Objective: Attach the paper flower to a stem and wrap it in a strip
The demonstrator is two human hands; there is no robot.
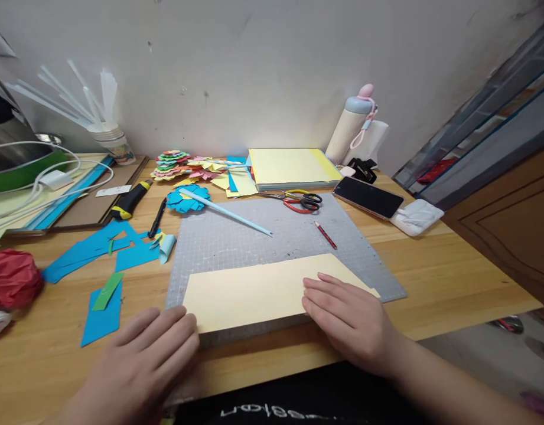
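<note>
A cream sheet of paper (pixel 249 295), seemingly folded, lies over the front of the grey cutting mat (pixel 218 236). At its front left corner is my left hand (pixel 154 354), with the fingers bent and close together at the paper's edge; its thumb is hidden. My right hand (pixel 351 316) rests on the right part of the sheet, its fingers stretched out flat, the thumb out of sight. Farther back on the mat are a blue paper flower (pixel 188 199) with a rolled light-blue stem (pixel 236 218), red-handled scissors (pixel 300 203) and a dark red pencil (pixel 325 235).
Blue paper scraps (pixel 98 313), a black pen (pixel 157 218) and a yellow-black utility knife (pixel 132 199) lie on the left. Behind are paper flowers (pixel 172 164) and a paper stack (pixel 293 166). A phone (pixel 368 196) and bottle (pixel 349 127) are at right.
</note>
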